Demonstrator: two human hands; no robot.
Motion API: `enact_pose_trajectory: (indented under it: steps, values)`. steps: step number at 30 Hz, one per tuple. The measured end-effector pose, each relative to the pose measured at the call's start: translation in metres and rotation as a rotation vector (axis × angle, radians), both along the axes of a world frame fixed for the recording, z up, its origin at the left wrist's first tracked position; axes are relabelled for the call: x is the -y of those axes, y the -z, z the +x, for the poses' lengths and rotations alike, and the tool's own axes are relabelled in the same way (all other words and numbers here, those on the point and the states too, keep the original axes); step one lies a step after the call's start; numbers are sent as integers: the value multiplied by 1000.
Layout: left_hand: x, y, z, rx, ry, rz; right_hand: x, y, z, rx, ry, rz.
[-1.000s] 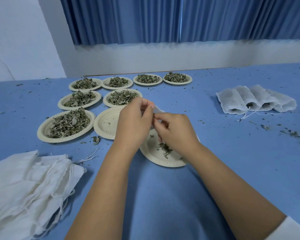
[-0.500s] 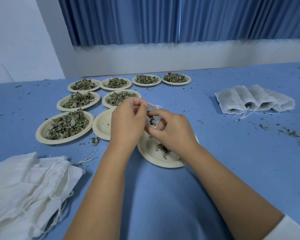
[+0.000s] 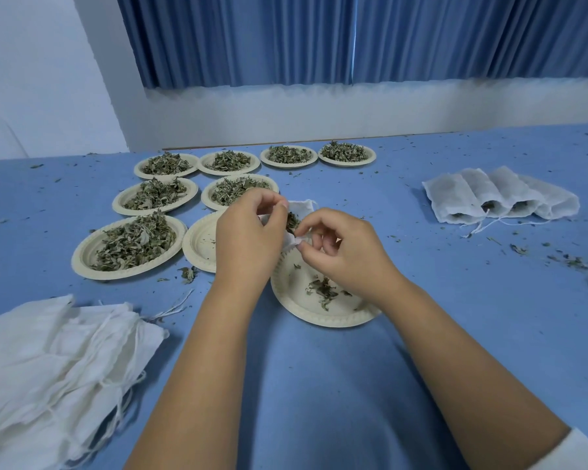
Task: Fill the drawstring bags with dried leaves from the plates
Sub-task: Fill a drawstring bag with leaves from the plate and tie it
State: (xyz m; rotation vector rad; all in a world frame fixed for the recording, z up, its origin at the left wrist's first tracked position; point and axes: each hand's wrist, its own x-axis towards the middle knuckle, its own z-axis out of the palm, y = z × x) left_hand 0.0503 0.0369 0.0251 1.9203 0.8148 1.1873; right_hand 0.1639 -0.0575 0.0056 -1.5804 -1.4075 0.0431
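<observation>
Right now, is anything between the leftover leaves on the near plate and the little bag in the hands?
Nothing visible blocks them. The left hand and right hand pinch the bag open over the far rim of the near plate; the leftover leaves lie uncovered just below the right hand.

Worn: one white sleeve [image 3: 579, 449] on my right arm, only its edge in shot, bottom-right corner. Right forearm [image 3: 455, 354] bare below it. Left forearm [image 3: 197, 368] bare to frame edge. Left hand [image 3: 248, 239] and right hand [image 3: 348, 254] bare, nails short.

Cloth bags [image 3: 48, 368] (thin, matt); paper plates [image 3: 85, 256].
</observation>
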Motion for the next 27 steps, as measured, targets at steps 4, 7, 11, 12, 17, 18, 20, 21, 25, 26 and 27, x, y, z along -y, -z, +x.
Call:
enact_pose_trajectory:
  steps: [4,7,11,12,17,18,20,21,25,26,27]
  values:
    - [-2,1,-1,-15,-3,34,5,-2,8,29,52,-92]
    - [-1,1,0,-16,18,31,7,-2,11,108,113,-154]
    - [0,1,1,-13,28,27,7,-2,12,137,172,-180]
    - [0,1,1,-10,29,31,7,-2,12,143,188,-172]
    - [0,0,1,4,28,34,8,-3,13,170,245,-124]
    - [0,0,1,5,31,34,8,-3,12,176,247,-124]
    - [0,0,1,2,36,37,7,-3,12,194,251,-115]
    - [0,0,1,-1,38,36,7,-3,11,208,256,-106]
    - [1,1,1,-17,51,36,5,-2,10,223,246,-78]
    - [1,0,1,-19,51,36,4,-1,10,222,236,-85]
    - [1,0,1,-19,53,37,4,0,10,216,225,-100]
